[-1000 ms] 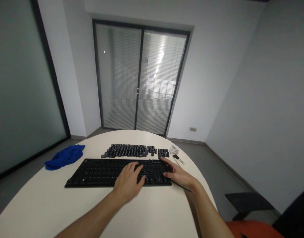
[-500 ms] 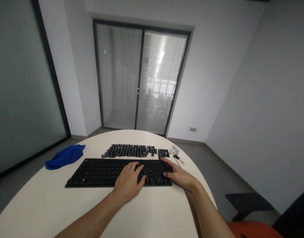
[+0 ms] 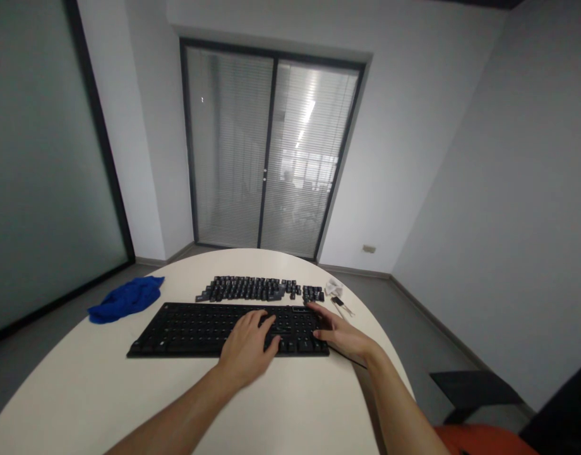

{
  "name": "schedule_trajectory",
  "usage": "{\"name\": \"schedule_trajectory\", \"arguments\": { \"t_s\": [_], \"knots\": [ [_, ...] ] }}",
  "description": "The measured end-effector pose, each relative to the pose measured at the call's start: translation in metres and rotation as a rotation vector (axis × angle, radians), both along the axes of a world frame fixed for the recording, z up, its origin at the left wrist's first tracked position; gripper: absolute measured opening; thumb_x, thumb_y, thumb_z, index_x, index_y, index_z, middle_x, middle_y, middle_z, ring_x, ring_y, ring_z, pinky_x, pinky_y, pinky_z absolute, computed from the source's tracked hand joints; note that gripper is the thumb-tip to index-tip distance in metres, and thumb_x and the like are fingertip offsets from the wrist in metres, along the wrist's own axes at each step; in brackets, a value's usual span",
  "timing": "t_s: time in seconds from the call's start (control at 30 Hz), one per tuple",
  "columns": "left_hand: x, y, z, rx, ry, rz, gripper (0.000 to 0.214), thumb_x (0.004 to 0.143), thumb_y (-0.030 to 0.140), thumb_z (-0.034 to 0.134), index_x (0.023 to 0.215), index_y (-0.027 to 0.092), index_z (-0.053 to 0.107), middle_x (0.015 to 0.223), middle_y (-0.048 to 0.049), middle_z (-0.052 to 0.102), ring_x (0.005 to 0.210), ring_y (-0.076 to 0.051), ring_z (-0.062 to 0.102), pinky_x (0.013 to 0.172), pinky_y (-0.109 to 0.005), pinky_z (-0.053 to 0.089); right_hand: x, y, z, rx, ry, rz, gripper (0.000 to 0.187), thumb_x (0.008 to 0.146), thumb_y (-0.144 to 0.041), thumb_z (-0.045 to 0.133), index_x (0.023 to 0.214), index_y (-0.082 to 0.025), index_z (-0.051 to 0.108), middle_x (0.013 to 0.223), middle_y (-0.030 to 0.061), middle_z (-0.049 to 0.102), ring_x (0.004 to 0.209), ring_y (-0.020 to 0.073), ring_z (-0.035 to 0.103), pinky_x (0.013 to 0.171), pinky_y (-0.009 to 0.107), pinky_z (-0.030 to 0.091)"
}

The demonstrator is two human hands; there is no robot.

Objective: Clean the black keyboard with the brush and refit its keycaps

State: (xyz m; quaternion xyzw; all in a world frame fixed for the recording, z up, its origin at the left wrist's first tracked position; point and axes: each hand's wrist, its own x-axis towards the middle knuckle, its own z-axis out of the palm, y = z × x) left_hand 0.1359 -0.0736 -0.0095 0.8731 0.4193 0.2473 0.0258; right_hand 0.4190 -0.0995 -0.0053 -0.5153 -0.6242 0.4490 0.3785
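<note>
A black keyboard [image 3: 191,330] lies flat on the table, most of its key positions showing bare with caps off. My left hand [image 3: 249,346] rests over its right-centre part, fingers spread and thumb apart. At the keyboard's right end lies my right hand [image 3: 340,333], its fingers stretched along the edge and the thumb over the number-pad area. The undersides of both hands' fingers are partly hidden. Behind the keyboard, loose black keycaps [image 3: 245,288] sit in rows laid out like a keyboard, with smaller groups to the right.
The round cream table [image 3: 186,398] carries a blue cloth [image 3: 127,300] at left. At right are a crumpled white piece [image 3: 334,287] and a small black-and-white tool [image 3: 338,301]. A cable [image 3: 348,358] runs beneath my right wrist. An orange chair seat [image 3: 484,440] stands at lower right.
</note>
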Motion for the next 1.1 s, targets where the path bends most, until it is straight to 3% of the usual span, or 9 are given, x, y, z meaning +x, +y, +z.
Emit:
{"name": "schedule_trajectory", "arguments": {
  "t_s": [0.3,0.7,0.9,1.1],
  "knots": [
    [0.000,-0.001,0.001,-0.005,-0.008,-0.005,0.045,0.094,0.042,0.046,0.132,0.021,0.059,0.134,-0.0116,0.057,0.125,-0.029,0.049,0.109,-0.046,0.037,-0.004,-0.001,0.006,-0.020,-0.003,-0.001,0.076,0.073,-0.023,0.072,0.145,-0.026,0.045,0.153,0.0070,0.042,0.138,0.0269,0.041,0.118,0.045,0.027],
    [0.000,-0.001,0.001,0.004,-0.004,-0.004,0.045,0.095,0.041,0.046,0.132,0.020,0.059,0.133,-0.0117,0.057,0.125,-0.029,0.049,0.109,-0.045,0.038,0.002,0.006,-0.005,-0.042,0.007,0.025,0.081,0.069,-0.020,0.071,0.145,-0.024,0.044,0.155,0.0076,0.038,0.138,0.0259,0.040,0.117,0.043,0.028],
    [0.000,-0.001,0.001,-0.002,-0.015,-0.013,0.045,0.095,0.042,0.046,0.133,0.020,0.059,0.134,-0.0120,0.057,0.126,-0.029,0.049,0.110,-0.046,0.037,-0.002,0.001,-0.001,-0.019,-0.011,0.000,0.078,0.069,-0.016,0.068,0.143,-0.025,0.046,0.159,0.0057,0.031,0.142,0.0248,0.034,0.120,0.041,0.021],
    [0.000,-0.001,0.002,-0.015,-0.019,-0.013,0.045,0.095,0.042,0.045,0.133,0.020,0.058,0.134,-0.0122,0.057,0.126,-0.029,0.049,0.110,-0.047,0.037,-0.005,-0.003,0.000,-0.039,-0.045,-0.022,0.083,0.071,-0.015,0.062,0.149,-0.025,0.037,0.156,0.0068,0.036,0.140,0.0237,0.037,0.118,0.040,0.027]
  ]
}}
